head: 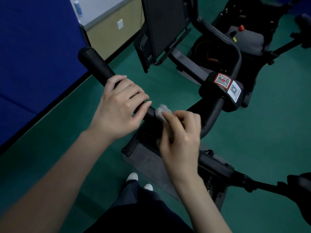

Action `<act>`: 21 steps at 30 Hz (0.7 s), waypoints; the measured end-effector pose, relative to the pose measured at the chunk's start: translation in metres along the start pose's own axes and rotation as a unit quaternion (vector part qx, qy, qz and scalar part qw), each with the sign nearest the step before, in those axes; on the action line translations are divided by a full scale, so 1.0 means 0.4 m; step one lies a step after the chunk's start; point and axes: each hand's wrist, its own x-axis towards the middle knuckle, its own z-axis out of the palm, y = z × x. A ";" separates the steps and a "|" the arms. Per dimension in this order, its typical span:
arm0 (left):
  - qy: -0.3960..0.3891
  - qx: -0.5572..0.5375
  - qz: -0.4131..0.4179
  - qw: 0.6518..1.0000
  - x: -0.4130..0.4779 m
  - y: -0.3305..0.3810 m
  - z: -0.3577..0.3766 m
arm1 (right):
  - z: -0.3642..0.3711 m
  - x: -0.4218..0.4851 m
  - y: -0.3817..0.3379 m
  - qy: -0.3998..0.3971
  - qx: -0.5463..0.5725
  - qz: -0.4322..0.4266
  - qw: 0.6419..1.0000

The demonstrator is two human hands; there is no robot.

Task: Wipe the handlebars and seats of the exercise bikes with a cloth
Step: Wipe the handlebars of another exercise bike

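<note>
At centre frame the left hand (117,106) curls its fingers over the black handlebar (97,66), grasping it. Just to its right, the right hand (181,137) pinches a small grey cloth (162,112) against the same bar. Further right, the clamp (208,91) carries two QR-code stickers (223,80). Above them, the flywheel housing (212,49) reads "HANMA".
</note>
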 end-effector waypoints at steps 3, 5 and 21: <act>-0.017 -0.004 -0.007 1.000 -0.002 0.009 0.005 | -0.045 -0.014 0.067 0.037 -0.007 0.030 0.999; -0.026 -0.004 -0.010 1.000 -0.004 0.008 0.005 | -0.053 -0.015 0.078 0.051 -0.009 0.057 0.997; -0.031 0.001 0.003 1.000 0.002 0.000 -0.002 | -0.044 0.149 0.019 -0.240 -0.039 0.152 0.958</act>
